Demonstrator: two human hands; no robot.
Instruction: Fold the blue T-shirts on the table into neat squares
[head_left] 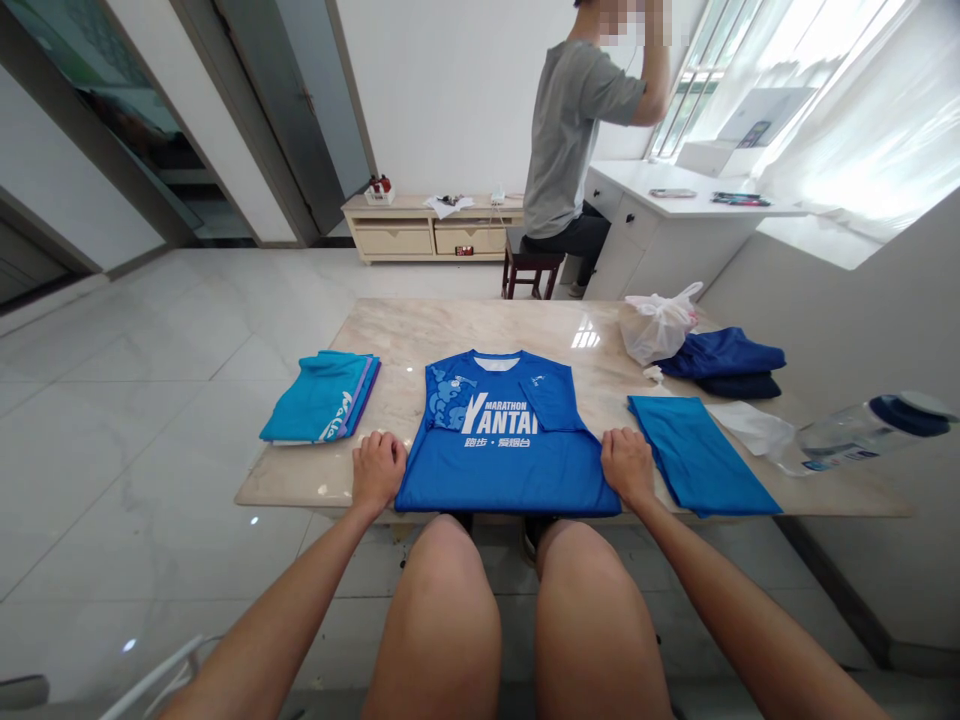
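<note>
A blue T-shirt (495,480) with white "MARATHON YANTAI" lettering lies face up in front of me on the marble-topped table (405,320). Its lower part is folded up, and a sleeve lies folded inward over the right end of the print. My left hand (377,468) is closed at the shirt's left edge, with the fingers curled against the fabric. At the opposite edge, my right hand (628,466) is likewise closed on the cloth; its fingertips are partly hidden. Just right of that hand lies a folded teal cloth (697,455).
Folded teal and purple garments (322,395) rest at the table's left end. On the right are a white plastic bag (660,325), dark blue clothes (724,355), tissue (754,428) and a clear bottle (862,435). Beyond the table, a person (570,130) sits on a stool.
</note>
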